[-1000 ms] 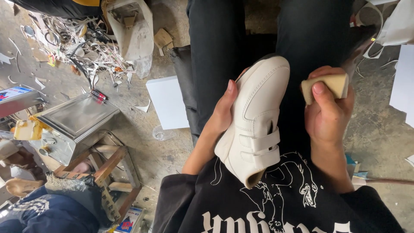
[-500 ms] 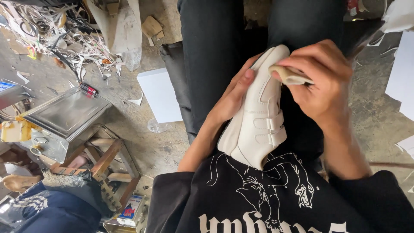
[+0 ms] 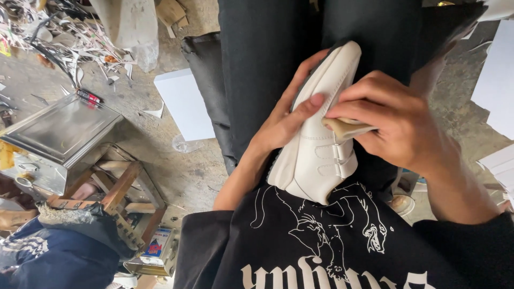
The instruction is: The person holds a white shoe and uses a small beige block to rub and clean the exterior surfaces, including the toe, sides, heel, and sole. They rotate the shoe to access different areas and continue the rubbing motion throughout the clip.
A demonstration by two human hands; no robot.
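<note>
Looking down from the head camera, I see one white shoe (image 3: 321, 134) lying on my lap, heel toward my black printed shirt (image 3: 321, 246) and toe pointing away along my black trousers (image 3: 267, 53). I count two straps across its upper. My left hand (image 3: 284, 120) is wrapped around the shoe's left side, fingers behind it and thumb laid across the top, so it is closed on the shoe. My right hand (image 3: 396, 123) is curled tight around one small tan block (image 3: 345, 128), which looks like a sponge or eraser, and presses it against the shoe's upper just beside my left thumb.

Further out on the left, a dark blue jacket (image 3: 48, 251) sits at the lower edge, with one small printed tin (image 3: 155, 249) close by on the floor. Beyond them stands one wooden stool frame (image 3: 120, 184), and just past that one steel box (image 3: 59, 134) with a flat lid. One white sheet (image 3: 184, 104) lies on the concrete floor (image 3: 187, 171) beside my leg. More white sheets, at least three, show at the right edge (image 3: 495, 75). Farthest away, top left, is one heap of scraps and offcuts (image 3: 59, 32).
</note>
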